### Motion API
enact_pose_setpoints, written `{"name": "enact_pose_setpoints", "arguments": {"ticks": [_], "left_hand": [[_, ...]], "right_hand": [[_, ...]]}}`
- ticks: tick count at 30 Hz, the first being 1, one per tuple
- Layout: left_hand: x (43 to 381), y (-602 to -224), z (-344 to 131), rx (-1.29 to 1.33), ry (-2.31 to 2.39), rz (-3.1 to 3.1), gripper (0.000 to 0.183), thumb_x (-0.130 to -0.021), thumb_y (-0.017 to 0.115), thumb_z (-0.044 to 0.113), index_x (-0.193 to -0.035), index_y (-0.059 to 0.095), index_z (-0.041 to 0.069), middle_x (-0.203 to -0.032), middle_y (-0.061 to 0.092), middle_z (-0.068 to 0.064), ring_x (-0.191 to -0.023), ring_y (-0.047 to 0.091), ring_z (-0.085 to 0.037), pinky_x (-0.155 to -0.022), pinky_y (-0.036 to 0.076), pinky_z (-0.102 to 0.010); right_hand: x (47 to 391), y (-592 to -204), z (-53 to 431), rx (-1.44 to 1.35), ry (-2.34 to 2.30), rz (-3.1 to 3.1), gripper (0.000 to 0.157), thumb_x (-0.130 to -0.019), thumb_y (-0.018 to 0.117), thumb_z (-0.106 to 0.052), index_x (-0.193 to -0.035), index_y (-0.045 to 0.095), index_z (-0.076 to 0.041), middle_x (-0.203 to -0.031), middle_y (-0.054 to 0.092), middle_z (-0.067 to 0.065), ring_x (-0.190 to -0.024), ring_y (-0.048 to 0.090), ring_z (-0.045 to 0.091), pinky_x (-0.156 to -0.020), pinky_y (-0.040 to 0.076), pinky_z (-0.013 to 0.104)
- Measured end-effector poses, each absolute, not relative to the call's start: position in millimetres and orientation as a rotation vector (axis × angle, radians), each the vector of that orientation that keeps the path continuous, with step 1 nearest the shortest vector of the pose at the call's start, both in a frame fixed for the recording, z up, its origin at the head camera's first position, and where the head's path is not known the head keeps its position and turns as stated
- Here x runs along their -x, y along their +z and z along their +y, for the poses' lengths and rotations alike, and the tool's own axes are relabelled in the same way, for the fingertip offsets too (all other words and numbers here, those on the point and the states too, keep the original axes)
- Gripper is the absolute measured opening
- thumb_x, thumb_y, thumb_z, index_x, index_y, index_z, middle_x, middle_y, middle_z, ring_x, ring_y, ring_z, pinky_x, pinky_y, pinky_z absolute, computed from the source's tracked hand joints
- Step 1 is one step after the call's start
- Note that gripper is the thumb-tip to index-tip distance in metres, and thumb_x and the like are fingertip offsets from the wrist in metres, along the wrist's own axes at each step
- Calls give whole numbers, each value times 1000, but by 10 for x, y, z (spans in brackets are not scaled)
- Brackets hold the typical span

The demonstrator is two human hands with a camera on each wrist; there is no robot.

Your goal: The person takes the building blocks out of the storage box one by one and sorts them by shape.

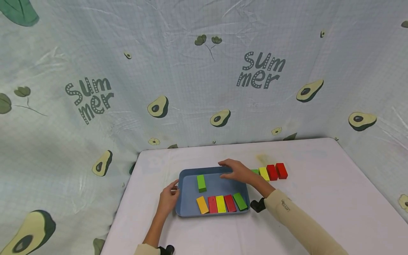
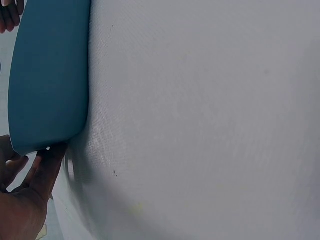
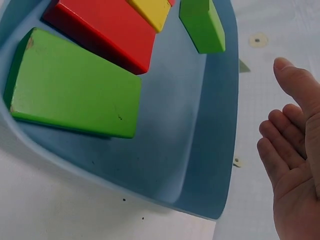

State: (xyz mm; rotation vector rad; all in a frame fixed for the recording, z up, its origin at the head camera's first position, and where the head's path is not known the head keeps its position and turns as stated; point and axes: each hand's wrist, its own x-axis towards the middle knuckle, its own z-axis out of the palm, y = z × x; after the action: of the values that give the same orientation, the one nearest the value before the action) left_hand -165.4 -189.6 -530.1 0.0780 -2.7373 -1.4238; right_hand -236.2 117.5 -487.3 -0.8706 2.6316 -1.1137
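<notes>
A blue-grey tray [image 1: 191,214] lies on the table. At its left end is my left hand [image 1: 168,199], with fingers and thumb gripping the rim; in the left wrist view that hand [image 2: 30,200] is at the tray's corner. My right hand [image 1: 237,171] is over the tray's far right part, holding nothing, thumb apart from the fingers. Inside, a green block [image 1: 201,183] lies alone toward the back. Along the near side are an orange block [image 1: 202,205], a red block [image 1: 212,204], a yellow block [image 1: 220,204], another red block [image 1: 230,203] and a slanted green block [image 1: 239,201].
Right of the tray, a row holds a green block [image 1: 255,171] partly hidden by the right arm, a yellow block [image 1: 264,174] and two red blocks, one at the end [image 1: 282,170]. A white cloth covers the table [image 1: 318,198]. A printed curtain [image 1: 191,78] hangs behind.
</notes>
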Motion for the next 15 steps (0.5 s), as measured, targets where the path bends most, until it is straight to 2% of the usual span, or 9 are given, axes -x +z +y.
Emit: {"name": "enact_pose_setpoints", "arguments": {"ticks": [8, 15], "left_hand": [[1654, -5273, -1887, -59, -1427, -2729, 43, -87, 55, -1, -131, 54, -1, -99, 61, -17, -85, 63, -26, -68, 50, -36], [1646, -5271, -1893, -49, -1421, -2724, 43, -87, 55, -3, -130, 54, -3, -99, 61, -16, -84, 63, -25, -67, 50, -35]], "right_hand": [[2356, -4876, 1095, 835, -1117, 2610, 58, -84, 72, -21, -132, 50, 2, -129, 53, 13, -118, 50, 30, -95, 41, 44], [2345, -4918, 1028, 795, -1090, 2600, 58, -84, 72, -24, -134, 51, -4, -131, 53, 10, -119, 49, 25, -97, 40, 42]]}}
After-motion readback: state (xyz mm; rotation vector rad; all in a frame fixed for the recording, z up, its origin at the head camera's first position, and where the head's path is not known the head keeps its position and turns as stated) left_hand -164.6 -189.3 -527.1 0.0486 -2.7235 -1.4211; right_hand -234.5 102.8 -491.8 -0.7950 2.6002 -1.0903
